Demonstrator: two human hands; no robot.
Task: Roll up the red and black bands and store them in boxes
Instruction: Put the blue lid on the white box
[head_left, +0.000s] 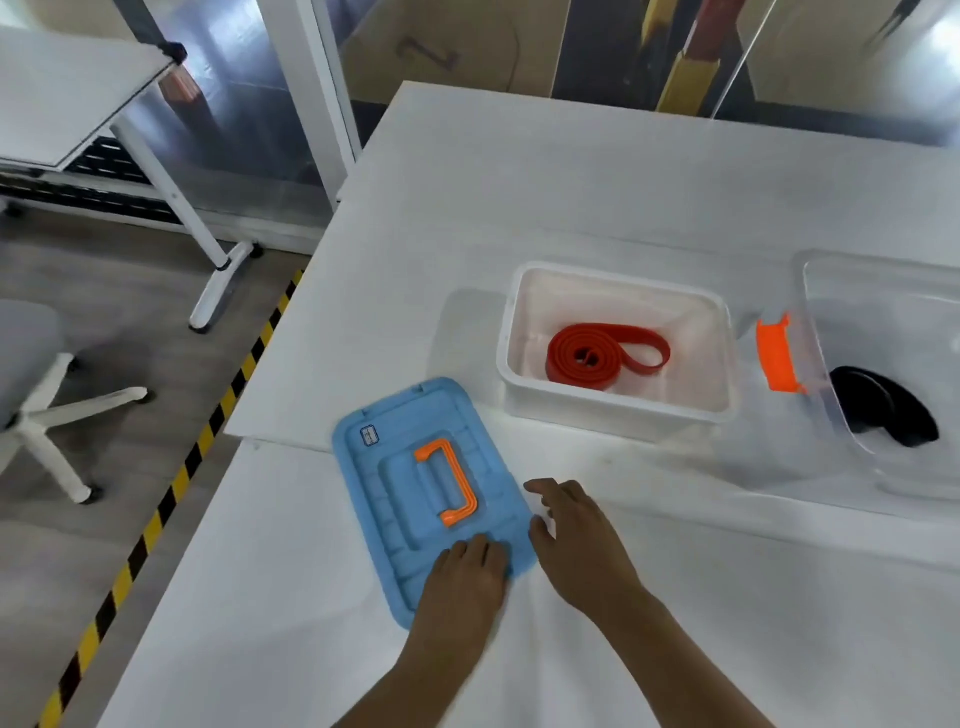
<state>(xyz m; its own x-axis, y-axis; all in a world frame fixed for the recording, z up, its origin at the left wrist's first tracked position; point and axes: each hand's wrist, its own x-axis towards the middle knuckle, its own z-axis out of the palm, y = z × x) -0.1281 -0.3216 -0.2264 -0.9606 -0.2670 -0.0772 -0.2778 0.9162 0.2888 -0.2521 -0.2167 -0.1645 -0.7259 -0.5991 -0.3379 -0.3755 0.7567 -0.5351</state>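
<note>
The red band (602, 356) lies rolled up inside an open white box (618, 410) at the table's middle. The black band (883, 405) sits rolled inside a clear box (883, 312) at the right edge, which has an orange latch (775, 353). A blue lid (431, 493) with an orange handle (449, 480) lies flat on the table in front of the white box. My left hand (465, 582) rests on the lid's near right corner, fingers flat on it. My right hand (582, 540) hovers just right of the lid's edge, fingers spread, holding nothing.
The white table (571, 182) ends at the left, above a floor with yellow-black tape (171, 493). A grey chair (31, 374) and another white desk (67, 88) stand at the left. Glass panels rise behind the table.
</note>
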